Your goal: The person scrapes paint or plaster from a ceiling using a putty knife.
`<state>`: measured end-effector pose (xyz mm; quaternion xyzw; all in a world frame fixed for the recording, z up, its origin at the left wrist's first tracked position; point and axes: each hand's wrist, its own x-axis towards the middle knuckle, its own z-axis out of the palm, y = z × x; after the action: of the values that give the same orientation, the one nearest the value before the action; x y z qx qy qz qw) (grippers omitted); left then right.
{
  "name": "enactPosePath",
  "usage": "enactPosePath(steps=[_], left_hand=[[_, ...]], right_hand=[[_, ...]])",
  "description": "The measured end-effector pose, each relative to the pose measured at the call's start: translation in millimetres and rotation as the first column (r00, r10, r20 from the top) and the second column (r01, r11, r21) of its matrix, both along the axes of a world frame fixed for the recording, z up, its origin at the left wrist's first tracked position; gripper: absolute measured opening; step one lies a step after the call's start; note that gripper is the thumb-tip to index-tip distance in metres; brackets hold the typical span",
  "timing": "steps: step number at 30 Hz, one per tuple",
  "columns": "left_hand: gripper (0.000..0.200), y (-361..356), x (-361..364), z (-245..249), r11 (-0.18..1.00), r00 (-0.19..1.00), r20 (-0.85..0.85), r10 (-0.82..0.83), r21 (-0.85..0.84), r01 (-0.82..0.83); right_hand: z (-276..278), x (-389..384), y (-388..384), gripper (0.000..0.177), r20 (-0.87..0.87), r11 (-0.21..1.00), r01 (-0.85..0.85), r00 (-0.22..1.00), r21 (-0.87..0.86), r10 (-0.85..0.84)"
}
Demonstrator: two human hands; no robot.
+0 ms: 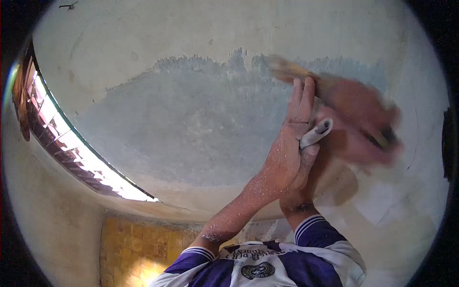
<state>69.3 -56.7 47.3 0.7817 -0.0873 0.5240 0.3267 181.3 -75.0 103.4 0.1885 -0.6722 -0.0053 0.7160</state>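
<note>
My left hand (291,129), dusted with white specks, reaches up in front of my right hand. Two of its fingers are stretched upward, their tips at the lower edge of a tan, blurred tool. A white tube-like wrapping (313,135) sits at its finger side, apparently around a finger. My right hand (356,119) is smeared by motion but looks closed around the tan tool (287,70), whose kind I cannot make out. Behind both hands is a wall with a large grey patch (191,119), ragged along its top edge.
Paler wall (215,28) surrounds the patch. At the left is a bright barred window opening (71,143) with a brown hanging thing (21,100) beside it. Yellowish floor tiles (138,239) show below. A dark object (448,143) stands at the right edge.
</note>
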Motion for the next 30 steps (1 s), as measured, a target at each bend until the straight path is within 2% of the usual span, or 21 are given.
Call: enactPosePath(steps=[1, 2, 4, 5, 8, 12, 14, 17, 18, 20, 21, 23, 24, 26, 27, 29, 30], left_hand=[[0.077, 1, -1, -3, 0.998, 0.999, -0.002, 0.052, -0.016, -0.052], [0.077, 2, -1, -7, 0.994, 0.995, -0.005, 0.102, -0.031, -0.102], [0.075, 6, -2, -3, 0.991, 0.991, -0.011, 0.134, -0.019, -0.134], [0.074, 4, -7, -1, 0.993, 0.993, -0.030, 0.117, -0.004, -0.117], [0.071, 13, -6, 1, 0.995, 0.995, -0.011, 0.101, 0.019, -0.101], [0.074, 9, -1, -3, 0.995, 0.995, 0.024, 0.095, -0.014, -0.095], [0.075, 14, 4, -6, 0.996, 0.993, 0.081, 0.083, 0.021, -0.085], [0.071, 11, 4, -6, 0.996, 0.995, 0.060, 0.082, 0.029, -0.083], [0.070, 11, 0, -9, 0.984, 0.991, 0.036, 0.128, 0.120, -0.132], [0.070, 11, -2, -7, 0.978, 0.991, 0.019, 0.134, 0.157, -0.136], [0.069, 8, -5, -8, 0.992, 0.996, 0.006, 0.094, 0.088, -0.094], [0.068, 9, -3, -12, 0.998, 0.998, 0.039, 0.059, 0.037, -0.060], [0.068, 17, 4, -16, 0.996, 0.994, 0.086, 0.061, 0.056, -0.066], [0.070, 21, 4, -15, 0.985, 0.991, 0.090, 0.104, 0.127, -0.115], [0.072, 18, -3, -13, 0.973, 0.988, 0.050, 0.147, 0.173, -0.154], [0.074, 16, -7, -17, 0.978, 0.983, -0.031, 0.179, 0.111, -0.174], [0.074, 12, -9, -29, 0.988, 0.984, -0.096, 0.150, -0.007, -0.152]], right_hand=[[-1, 3, 11, 0.058, 0.035, 0.999, 0.020, 0.999, -0.038, -0.019], [1, 7, 5, 0.051, 0.083, 0.995, 0.047, 0.996, -0.085, -0.039], [1, 4, -9, 0.050, 0.042, 0.999, 0.018, 0.999, -0.043, -0.016], [-2, 1, -11, 0.049, 0.014, 1.000, 0.003, 1.000, -0.026, -0.003], [-5, 10, 12, 0.054, 0.085, 0.998, 0.002, 0.996, -0.068, 0.004], [-2, 9, -3, 0.054, 0.009, 0.997, -0.010, 1.000, -0.077, 0.011], [5, 10, 7, 0.055, 0.044, 0.997, -0.007, 0.999, -0.077, 0.011], [2, 12, 11, 0.055, 0.066, 0.996, 0.001, 0.998, -0.094, 0.005], [-1, 11, 1, 0.056, 0.031, 0.999, -0.037, 0.999, -0.038, 0.039], [1, 8, -10, 0.057, 0.016, 0.996, -0.076, 0.997, 0.043, 0.076], [2, 7, -8, 0.058, 0.024, 0.995, -0.078, 0.997, 0.058, 0.077], [-4, 4, 15, 0.059, 0.063, 1.000, 0.003, 0.998, -0.024, -0.002], [-5, 3, 14, 0.060, 0.062, 1.000, -0.004, 0.998, -0.025, 0.006], [-5, 2, 2, 0.060, -0.059, 0.997, -0.075, 0.995, 0.018, 0.076], [-2, 1, 2, 0.058, -0.072, 0.999, -0.048, 0.996, 0.008, 0.048], [2, -2, 8, 0.052, -0.055, 0.996, 0.065, 0.996, -0.053, -0.068], [1, -3, 10, 0.048, -0.026, 0.983, 0.152, 0.987, -0.105, -0.156]])
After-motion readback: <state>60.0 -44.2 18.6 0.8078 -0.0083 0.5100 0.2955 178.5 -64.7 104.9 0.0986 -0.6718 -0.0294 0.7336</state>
